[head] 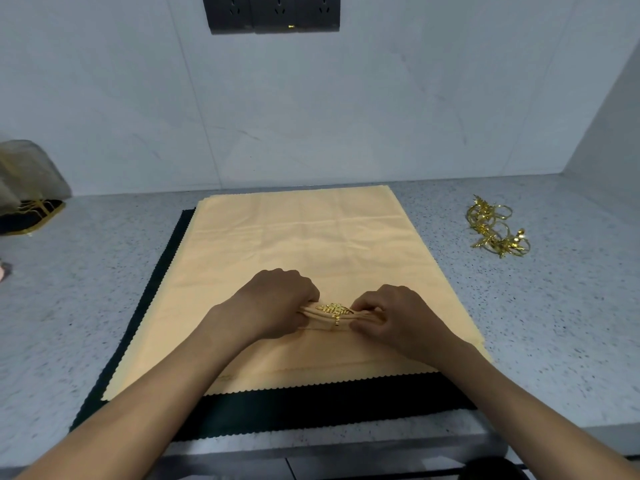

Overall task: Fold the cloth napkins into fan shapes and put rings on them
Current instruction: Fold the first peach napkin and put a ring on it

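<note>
A pleated peach napkin (320, 317) lies as a narrow bundle on top of a stack of flat peach napkins (304, 237). A gold leaf-shaped ring (334, 311) sits around the bundle's middle. My left hand (277, 299) grips the bundle's left end, fingers curled round it. My right hand (391, 315) pinches the right end, just beside the ring. Both ends of the bundle are hidden under my hands.
Dark green napkins (311, 407) lie beneath the peach stack, at the counter's front edge. A pile of several gold rings (495, 226) rests at the right on the speckled counter (554, 306). A gauze bag on a dark mat (27, 188) stands far left. The wall is close behind.
</note>
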Demonstrator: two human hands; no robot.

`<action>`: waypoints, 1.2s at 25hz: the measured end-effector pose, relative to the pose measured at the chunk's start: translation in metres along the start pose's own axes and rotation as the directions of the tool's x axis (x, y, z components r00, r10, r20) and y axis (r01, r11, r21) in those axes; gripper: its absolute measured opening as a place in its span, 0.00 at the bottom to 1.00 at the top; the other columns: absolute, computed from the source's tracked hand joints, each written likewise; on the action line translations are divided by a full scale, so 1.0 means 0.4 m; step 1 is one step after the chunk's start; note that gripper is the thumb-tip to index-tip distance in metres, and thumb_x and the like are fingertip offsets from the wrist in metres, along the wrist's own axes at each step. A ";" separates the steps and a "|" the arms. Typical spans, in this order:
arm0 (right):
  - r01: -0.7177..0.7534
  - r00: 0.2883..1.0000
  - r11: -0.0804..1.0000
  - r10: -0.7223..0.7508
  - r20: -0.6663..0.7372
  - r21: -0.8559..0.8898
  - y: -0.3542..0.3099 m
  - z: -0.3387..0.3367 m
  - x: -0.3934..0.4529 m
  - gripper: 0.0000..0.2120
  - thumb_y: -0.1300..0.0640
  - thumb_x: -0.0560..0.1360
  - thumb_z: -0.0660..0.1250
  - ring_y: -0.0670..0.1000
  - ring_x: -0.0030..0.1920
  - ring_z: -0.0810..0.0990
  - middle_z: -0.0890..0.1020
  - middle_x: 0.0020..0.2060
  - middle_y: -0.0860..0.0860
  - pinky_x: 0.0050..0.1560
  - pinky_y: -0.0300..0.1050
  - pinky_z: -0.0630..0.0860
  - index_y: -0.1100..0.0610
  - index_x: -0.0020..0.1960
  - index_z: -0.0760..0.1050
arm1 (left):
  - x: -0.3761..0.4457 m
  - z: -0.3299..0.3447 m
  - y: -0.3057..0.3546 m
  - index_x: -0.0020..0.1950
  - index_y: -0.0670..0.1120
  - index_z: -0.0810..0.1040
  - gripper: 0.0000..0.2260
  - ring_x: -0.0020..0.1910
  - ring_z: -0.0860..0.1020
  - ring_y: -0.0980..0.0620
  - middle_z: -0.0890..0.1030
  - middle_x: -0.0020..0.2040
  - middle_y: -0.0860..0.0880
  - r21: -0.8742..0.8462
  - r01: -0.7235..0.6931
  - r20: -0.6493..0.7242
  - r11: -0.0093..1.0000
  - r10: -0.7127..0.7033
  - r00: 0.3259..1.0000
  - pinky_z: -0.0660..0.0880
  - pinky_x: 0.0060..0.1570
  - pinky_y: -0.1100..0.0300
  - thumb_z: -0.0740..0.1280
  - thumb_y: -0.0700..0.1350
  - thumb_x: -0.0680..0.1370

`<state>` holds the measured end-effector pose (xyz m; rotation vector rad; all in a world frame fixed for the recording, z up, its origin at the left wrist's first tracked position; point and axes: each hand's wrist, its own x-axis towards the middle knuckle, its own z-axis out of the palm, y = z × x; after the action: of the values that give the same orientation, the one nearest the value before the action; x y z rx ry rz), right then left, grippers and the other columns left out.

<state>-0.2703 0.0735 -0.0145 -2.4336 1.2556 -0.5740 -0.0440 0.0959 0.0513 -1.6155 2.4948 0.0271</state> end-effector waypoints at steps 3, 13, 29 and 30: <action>0.048 0.995 0.999 -0.046 -0.084 0.021 -0.004 0.009 -0.001 0.09 0.49 0.71 0.72 0.47 0.41 0.78 0.84 0.40 0.46 0.41 0.45 0.72 0.50 0.49 0.84 | 0.009 0.004 0.026 0.59 0.53 0.75 0.19 0.51 0.77 0.49 0.79 0.52 0.52 -0.019 0.001 -0.012 1.000 -0.001 1.000 0.69 0.43 0.56 0.65 0.63 0.75; 0.099 0.994 0.995 -0.099 -0.036 -0.002 0.000 0.011 0.003 0.11 0.51 0.72 0.63 0.50 0.40 0.76 0.83 0.38 0.47 0.41 0.50 0.74 0.53 0.44 0.83 | 0.066 0.042 0.077 0.52 0.46 0.78 0.14 0.52 0.75 0.46 0.78 0.48 0.46 0.059 -0.130 -0.061 0.990 0.134 0.989 0.68 0.42 0.55 0.66 0.56 0.76; -0.278 0.932 0.945 0.309 -0.190 0.174 -0.160 0.057 -0.127 0.10 0.47 0.74 0.70 0.44 0.32 0.77 0.78 0.29 0.45 0.34 0.41 0.75 0.49 0.36 0.75 | -0.070 0.154 0.095 0.49 0.51 0.79 0.04 0.43 0.76 0.54 0.79 0.43 0.56 -0.563 0.057 -0.531 0.824 -0.413 0.740 0.72 0.43 0.59 0.70 0.49 0.75; -0.276 0.931 0.937 0.316 -0.184 0.212 -0.174 0.059 -0.129 0.10 0.46 0.74 0.70 0.43 0.33 0.78 0.79 0.30 0.44 0.34 0.40 0.76 0.48 0.37 0.76 | -0.075 0.171 0.107 0.48 0.52 0.80 0.03 0.41 0.77 0.59 0.79 0.41 0.58 -0.699 0.049 -0.417 0.714 -0.462 0.782 0.73 0.41 0.60 0.70 0.48 0.76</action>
<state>-0.2376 0.1572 -0.0120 -2.0202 1.5479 -0.8405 -0.0620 0.1481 -0.0147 -2.6178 2.8152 0.5303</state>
